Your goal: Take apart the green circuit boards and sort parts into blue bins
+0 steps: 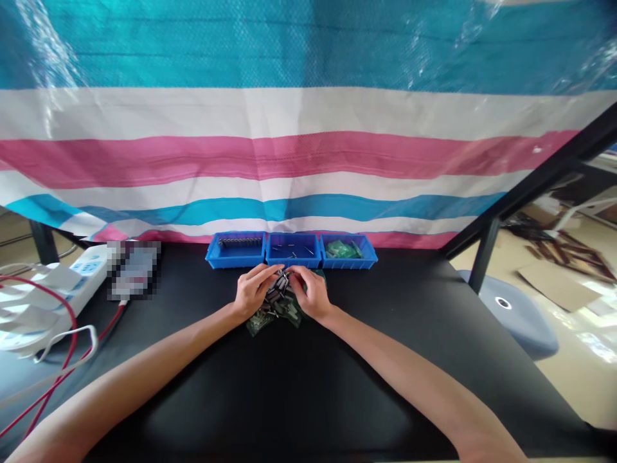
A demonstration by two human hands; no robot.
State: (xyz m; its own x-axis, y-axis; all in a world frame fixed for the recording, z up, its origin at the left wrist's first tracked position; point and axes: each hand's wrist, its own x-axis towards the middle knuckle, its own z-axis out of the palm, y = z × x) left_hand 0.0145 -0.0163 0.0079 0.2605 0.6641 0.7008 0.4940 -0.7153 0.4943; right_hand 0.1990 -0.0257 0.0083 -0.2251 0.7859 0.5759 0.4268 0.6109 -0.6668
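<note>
Item 1: green circuit board (270, 315) set with rows of small dark components, lying on the matte black table (289, 392) near its far edge, just in front of the middle bin, partly covered by both hands

Item 2: left hand (251, 292), bare, fingers curled over the board's left side and grasping it, fingertips on the dark components at the top

Item 3: right hand (313, 294), bare, fingers curled over the board's right side and grasping it; its fingertips meet those of the left hand above the board

Item 4: three shallow blue plastic bins in a row at the table's far edge, side walls touching
- left blue bin (236, 254): a line of dark parts along the far wall
- middle blue bin (293, 252): a few thin small pieces, too small to tell apart
- right blue bin (348, 256): green pieces, heaped

Item 5: white power strip (84, 270) at the table's left edge, with red cables (67, 321) looping beside it

Item 6: woven plastic sheet (308, 154) in teal, white and pink stripes, hanging behind the bins

Item 7: round grey stool (511, 308) on the floor, right of the table
</note>
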